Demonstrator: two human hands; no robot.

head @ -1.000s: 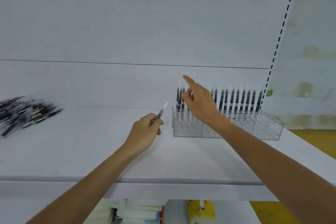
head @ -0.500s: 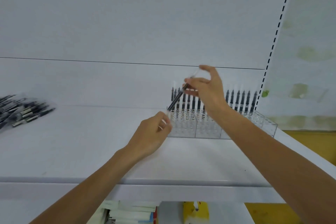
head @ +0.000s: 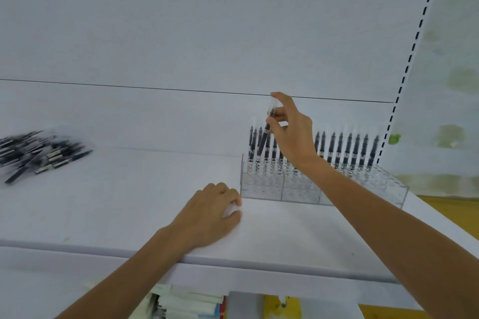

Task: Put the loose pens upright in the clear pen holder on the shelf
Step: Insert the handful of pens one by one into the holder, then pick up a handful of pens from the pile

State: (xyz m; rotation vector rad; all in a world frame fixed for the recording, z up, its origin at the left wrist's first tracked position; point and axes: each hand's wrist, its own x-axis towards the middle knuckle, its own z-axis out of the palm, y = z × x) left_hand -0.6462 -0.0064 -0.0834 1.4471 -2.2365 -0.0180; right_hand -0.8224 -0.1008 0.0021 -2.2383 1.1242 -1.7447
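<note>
Shop: white gondola shelf (head: 129,202), slotted upright (head: 409,59)

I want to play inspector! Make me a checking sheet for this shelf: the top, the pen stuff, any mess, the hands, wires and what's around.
Surface: white shelf, carrying the holder and the pens.
Job's things: clear pen holder at the right, with upright pens in its back rows; loose pens heaped at the far left; one held pen tilted above the holder's left end.
Clutter: nothing seen.
Hands: right hand pinches the held pen; left hand rests on the shelf beside the holder, fingers loosely curled, nothing seen in it.
Cables: nothing seen.
Surroundings: white back panel, slotted upright, stacked packets under the shelf.
</note>
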